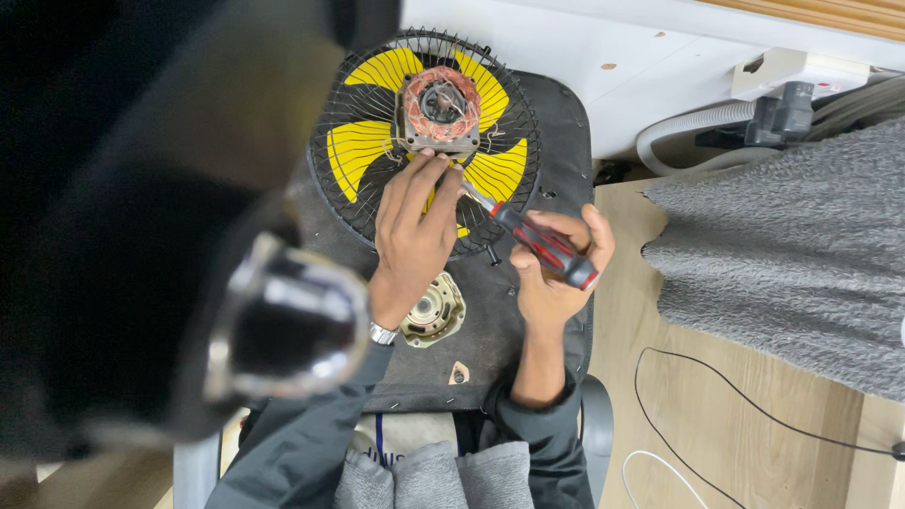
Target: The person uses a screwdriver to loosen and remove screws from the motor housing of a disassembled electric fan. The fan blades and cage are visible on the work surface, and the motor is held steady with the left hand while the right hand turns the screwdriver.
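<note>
Blurred dark object [141, 236] with a shiny round metal part [283, 325] fills the left side, nearest the lens, out of focus; can't tell what it is. Below it, two dark sleeves, one silver wristwatch [382, 333] on the left wrist.

Left hand [412, 236] lies flat on the wire fan guard [335, 203], fingers spread and straight, fingertips touching the bottom edge of the motor [440, 108]; not clamped on anything. Right hand [556, 273] is wrapped closed around the red-and-black handle of one screwdriver [542, 245]; its metal shaft slants up-left and the tip meets the guard just beside the left fingertips, below the motor.

Fan: one round black wire guard, yellow blades [363, 151] under it, four blade lobes visible. One motor at the centre, copper windings exposed, grey metal frame. Whole fan sits on a dark cloth-covered seat [556, 132] in front of the person.

Loose parts on the cloth: one brass-coloured round motor cover [436, 311] just right of the left wrist, one small tan tag-shaped piece [459, 373] below it, one dark screw [491, 254] near the guard's lower rim.

Right side: one grey knitted fabric [792, 254] on the wooden floor [754, 424], one thin black cable [745, 396], one white cable [660, 467]. Top right: one grey corrugated hose [688, 127] along a white board [641, 57], one white box-shaped fitting [801, 71] above it. No readable labels.
</note>
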